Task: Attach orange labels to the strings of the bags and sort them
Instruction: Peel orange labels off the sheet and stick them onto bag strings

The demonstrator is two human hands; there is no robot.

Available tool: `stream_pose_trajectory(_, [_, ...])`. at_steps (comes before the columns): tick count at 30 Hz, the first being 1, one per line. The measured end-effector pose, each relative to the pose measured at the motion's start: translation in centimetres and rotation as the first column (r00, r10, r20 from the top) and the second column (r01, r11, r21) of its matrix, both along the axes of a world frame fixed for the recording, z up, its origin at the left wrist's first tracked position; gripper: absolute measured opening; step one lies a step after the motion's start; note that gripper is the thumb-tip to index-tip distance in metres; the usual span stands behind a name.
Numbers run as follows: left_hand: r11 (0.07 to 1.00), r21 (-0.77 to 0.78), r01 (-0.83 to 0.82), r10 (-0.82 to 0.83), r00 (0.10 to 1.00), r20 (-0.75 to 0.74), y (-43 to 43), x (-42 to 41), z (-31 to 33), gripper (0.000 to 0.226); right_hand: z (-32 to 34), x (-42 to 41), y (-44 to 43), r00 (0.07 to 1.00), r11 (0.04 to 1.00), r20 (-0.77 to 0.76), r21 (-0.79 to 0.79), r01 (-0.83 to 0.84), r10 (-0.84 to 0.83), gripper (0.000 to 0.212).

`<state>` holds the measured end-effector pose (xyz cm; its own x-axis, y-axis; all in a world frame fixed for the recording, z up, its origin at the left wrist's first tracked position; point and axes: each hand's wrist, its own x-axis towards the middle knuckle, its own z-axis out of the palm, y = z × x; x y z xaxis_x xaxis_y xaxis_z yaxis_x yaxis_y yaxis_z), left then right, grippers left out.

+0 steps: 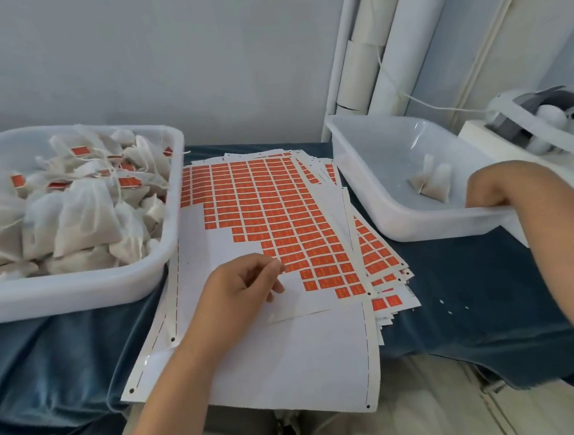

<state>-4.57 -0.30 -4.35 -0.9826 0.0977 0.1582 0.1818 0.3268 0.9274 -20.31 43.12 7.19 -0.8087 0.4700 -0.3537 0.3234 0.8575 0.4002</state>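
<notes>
1. Pinches an orange label [280,265] at the stepped edge of the label sheet [274,372] with the left hand [246,285], presumably to peel it; cannot tell whether already lifted.
2. Grips the near rim of the right tub [417,231] with the right hand [496,187], probably to steady it.
3. Shows a few bags [430,185] in that tub; strings and labels not discernible.
4. Shows labelled bags [83,216] heaped in the left tub [79,295], cut off at left.

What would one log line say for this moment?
left hand pinches orange label on sheet | right hand grips right tub rim | left tub full of labelled bags
</notes>
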Motion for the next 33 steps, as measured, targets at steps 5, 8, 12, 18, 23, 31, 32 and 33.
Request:
stream_pose_trajectory(5, [1.0,0.022,-0.005,0.004,1.0,0.028,0.0,0.0,0.0,0.018,-1.0,0.2,0.5,0.973,0.993,-0.211,-0.06,-0.104,0.089,0.029])
stream_pose_trajectory(8, [1.0,0.007,-0.009,0.008,0.999,0.031,0.1,-0.1,0.0,0.018,-0.5,1.2,0.1,0.906,0.963,-0.4,-0.163,-0.216,0.136,0.022])
stream_pose_trajectory(12, [1.0,0.01,-0.012,0.012,0.999,0.033,0.3,0.0,0.2,0.019,-0.2,2.0,-1.0,0.851,0.884,-0.526,-0.392,-0.253,0.01,0.013])
stream_pose_trajectory(18, [1.0,0.006,-0.016,0.016,0.998,0.055,0.3,0.1,0.4,0.018,-0.6,2.7,-2.7,0.863,0.622,-0.424,-0.763,-0.177,-0.274,0.011])
stream_pose_trajectory(23, [1.0,-0.01,-0.014,0.014,0.998,0.064,0.1,0.2,0.4,0.019,1.3,3.8,-4.4,0.648,0.753,-0.761,-0.445,-0.484,-0.032,0.007])
stream_pose_trajectory(31, [0.997,-0.079,0.0,0.004,0.999,0.047,0.3,0.7,1.0,0.018,5.4,9.5,-12.0,0.534,0.581,-0.817,-0.331,-0.744,0.218,0.009])
stream_pose_trajectory(32, [0.997,-0.077,-0.016,0.018,0.999,0.028,0.5,0.9,1.3,0.021,5.3,10.4,-13.4,0.551,0.555,-0.794,-0.346,-0.757,0.256,0.01])
stream_pose_trajectory(33, [0.997,-0.071,-0.034,0.034,0.999,0.002,0.6,1.1,1.6,0.031,5.1,11.2,-14.8,0.567,0.531,-0.769,-0.362,-0.766,0.295,0.012])
